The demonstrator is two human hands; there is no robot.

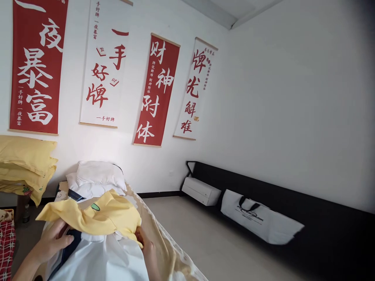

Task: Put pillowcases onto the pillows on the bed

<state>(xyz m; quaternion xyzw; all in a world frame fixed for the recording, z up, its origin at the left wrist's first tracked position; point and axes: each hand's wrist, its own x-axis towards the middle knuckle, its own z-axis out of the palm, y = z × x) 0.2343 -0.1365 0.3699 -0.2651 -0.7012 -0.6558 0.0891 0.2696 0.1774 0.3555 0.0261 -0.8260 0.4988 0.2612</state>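
A yellow pillowcase [114, 210] with a green printed motif is bunched over the far end of a white pillow [117, 257] directly in front of me. At the left edge of the case, my left hand [54, 244] is closed on the cloth, thumb and fingers around its border beside a dark blue piece [72, 246]. My right hand [146, 244] grips the case's right edge, its fingers partly hidden by the fabric. Both hands are over the near part of a bed [164, 246] with a beige patterned cover.
More white pillows [101, 177] lie at the bed's head. Stacked yellow pillows [26, 156] stand at the left, near red plaid cloth [7, 249] and a bottle [26, 214]. A white box [200, 191] and a white bag [260, 218] rest along the right wall. Scrolls [156, 89] hang on the wall.
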